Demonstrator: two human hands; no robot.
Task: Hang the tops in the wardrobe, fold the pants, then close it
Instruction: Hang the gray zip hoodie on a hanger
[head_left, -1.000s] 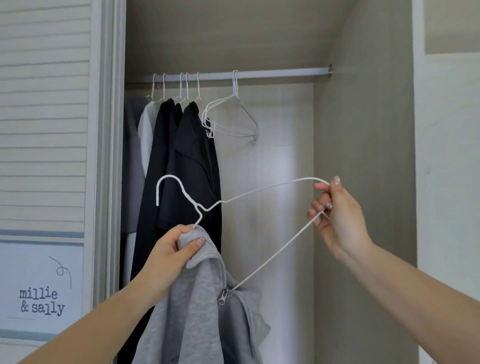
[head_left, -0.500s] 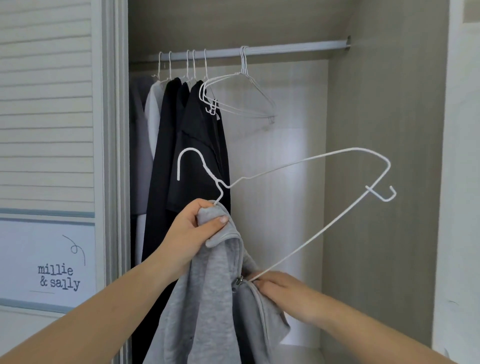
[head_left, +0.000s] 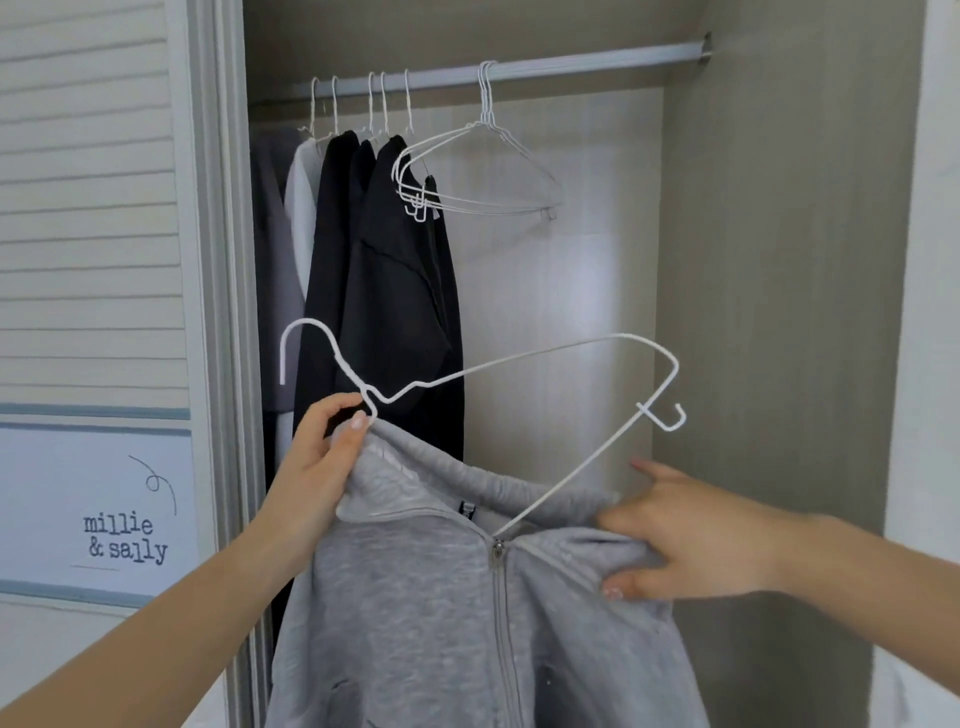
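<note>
A grey zip-up hoodie (head_left: 426, 613) hangs in front of the open wardrobe. A white wire hanger (head_left: 524, 361) sits tilted, its left end inside the hoodie's neck and its right end sticking out bare. My left hand (head_left: 322, 457) pinches the hanger's neck together with the hoodie's collar. My right hand (head_left: 691, 540) grips the hoodie's right collar edge and pulls it sideways. The rail (head_left: 571, 65) runs across the top of the wardrobe.
Dark and pale tops (head_left: 379, 291) hang at the rail's left end. Empty white hangers (head_left: 467, 171) hang beside them. The wardrobe's right half shows a bare back panel (head_left: 566, 291). A slatted door (head_left: 93, 208) with a label stands at left.
My right hand let go of the hanger's right end, dropped to the hoodie and now spreads its collar to the right. The hoodie's front has opened out wider.
</note>
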